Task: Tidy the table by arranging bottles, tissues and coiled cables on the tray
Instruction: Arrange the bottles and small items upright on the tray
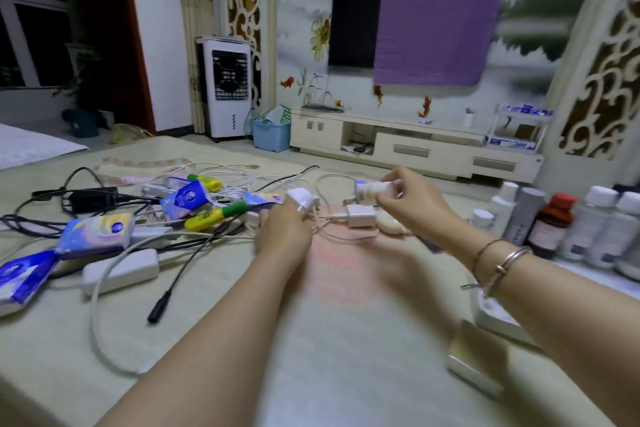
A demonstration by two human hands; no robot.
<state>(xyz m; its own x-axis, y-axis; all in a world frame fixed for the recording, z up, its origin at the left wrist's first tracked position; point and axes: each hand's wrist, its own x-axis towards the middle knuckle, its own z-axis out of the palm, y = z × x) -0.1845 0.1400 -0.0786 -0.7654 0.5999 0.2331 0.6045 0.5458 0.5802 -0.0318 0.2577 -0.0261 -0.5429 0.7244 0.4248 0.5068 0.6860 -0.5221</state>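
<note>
Small white bottle [375, 188] held sideways above mid-worktop [346, 340], pinched in right hand [412, 206] fingers. Looks light, rigid, smooth; best taken round the body. Left hand [282, 230] grasps a white spray-top bottle [301, 199] just left of it. White charger [360, 217] lies between the hands. Tissue packs [98, 230]: about five, far left among loose cables [114, 288]. Two yellow tubes [214, 213]. At right, roughly seven bottles [554, 222] stand grouped. Tray not clearly identifiable.
</note>
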